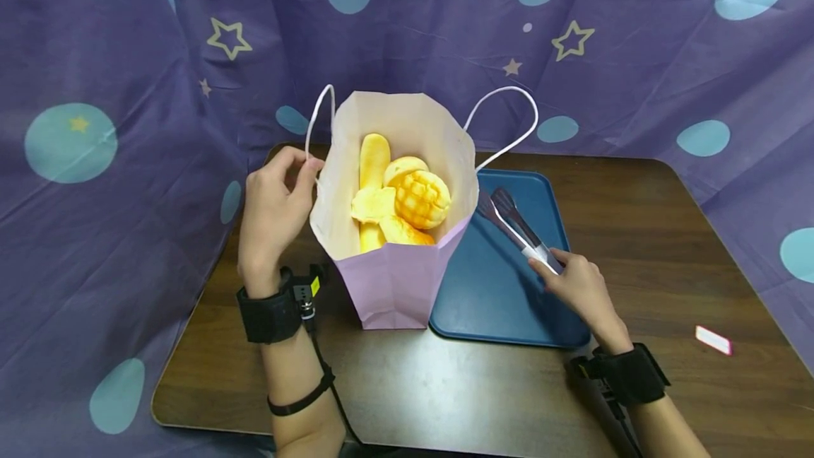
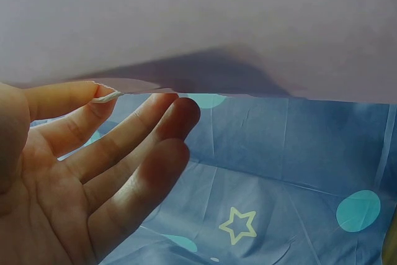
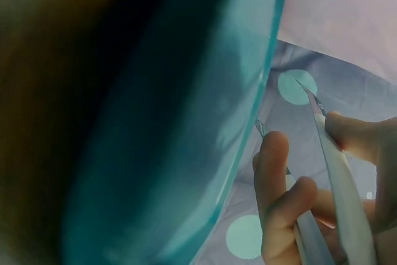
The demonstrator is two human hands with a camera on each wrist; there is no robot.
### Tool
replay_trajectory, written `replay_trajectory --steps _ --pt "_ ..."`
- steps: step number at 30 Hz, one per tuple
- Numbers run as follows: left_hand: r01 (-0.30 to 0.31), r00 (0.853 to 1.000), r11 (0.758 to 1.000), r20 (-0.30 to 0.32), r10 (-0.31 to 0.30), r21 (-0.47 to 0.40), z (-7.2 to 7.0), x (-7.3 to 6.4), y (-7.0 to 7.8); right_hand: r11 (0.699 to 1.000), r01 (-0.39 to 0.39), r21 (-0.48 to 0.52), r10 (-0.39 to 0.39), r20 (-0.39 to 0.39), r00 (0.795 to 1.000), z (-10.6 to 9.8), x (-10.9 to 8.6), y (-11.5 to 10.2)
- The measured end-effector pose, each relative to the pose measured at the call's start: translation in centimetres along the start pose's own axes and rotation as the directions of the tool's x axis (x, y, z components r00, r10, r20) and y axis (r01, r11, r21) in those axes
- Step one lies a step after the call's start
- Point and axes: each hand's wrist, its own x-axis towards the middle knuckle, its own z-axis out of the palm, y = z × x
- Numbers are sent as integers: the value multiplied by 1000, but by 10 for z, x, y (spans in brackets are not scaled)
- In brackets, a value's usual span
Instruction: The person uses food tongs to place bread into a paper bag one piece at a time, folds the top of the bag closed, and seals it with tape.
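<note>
A lilac paper bag (image 1: 396, 292) with a pale inside and white rope handles stands upright, its mouth wide. Inside lie several yellow bread pieces, among them a round bun (image 1: 422, 200) with a grid top and a long roll (image 1: 374, 161). My left hand (image 1: 273, 207) pinches the bag's left rim beside the handle (image 1: 318, 113) between thumb and forefinger; its other fingers extend loosely in the left wrist view. My right hand (image 1: 580, 290) grips a pair of tongs (image 1: 516, 226) by their pale handles. The tongs' dark tips point toward the bag, with their arms apart and nothing between them.
A blue tray (image 1: 502, 302) lies on the brown table (image 1: 642, 232), under the tongs and right of the bag. A small white and pink tag-like piece (image 1: 714, 340) lies at the right. Purple patterned cloth (image 1: 407, 27) hangs behind the table.
</note>
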Motion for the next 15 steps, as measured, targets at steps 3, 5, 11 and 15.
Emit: replay_trajectory --steps 3,5,11,15 --pt "1 1000 1000 -1 -1 -2 0 0 0 1000 11 -20 -12 -15 1000 4 -1 0" --pt "2 1000 1000 0 -2 -5 0 0 0 999 22 -39 -23 -32 999 8 -2 0" --pt "13 1000 1000 3 -13 -3 0 1 0 996 53 -77 -59 -74 996 14 -5 -2" --pt "23 1000 1000 6 -23 3 -1 0 0 990 58 -127 -68 -79 995 18 -7 -6"
